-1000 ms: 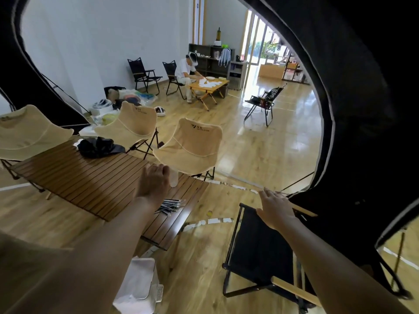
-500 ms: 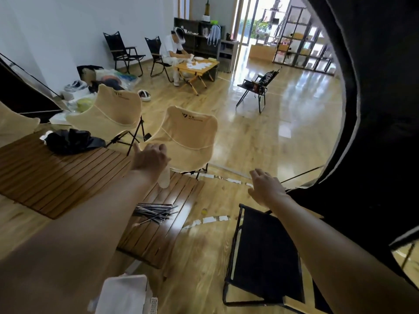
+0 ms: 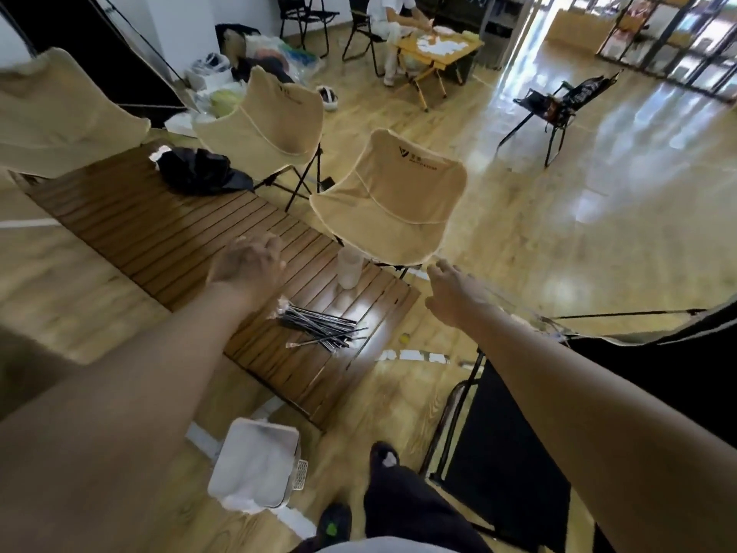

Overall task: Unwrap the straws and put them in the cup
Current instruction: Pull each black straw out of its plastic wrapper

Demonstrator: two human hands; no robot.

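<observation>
Now left hand point(image 3: 247, 265) off the cup point(image 3: 349, 269), beside it.

Bare slats point(image 3: 315, 283) between straws point(image 3: 319, 327) and cup point(image 3: 349, 269) seem passable; beige chair point(image 3: 393, 201) crowds behind

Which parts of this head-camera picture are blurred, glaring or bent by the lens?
Head view: motion blur smears the left hand and right hand; bright glare whitens the floor and a patch of the table by the straws; wide-angle lens bows the room's edges.
</observation>
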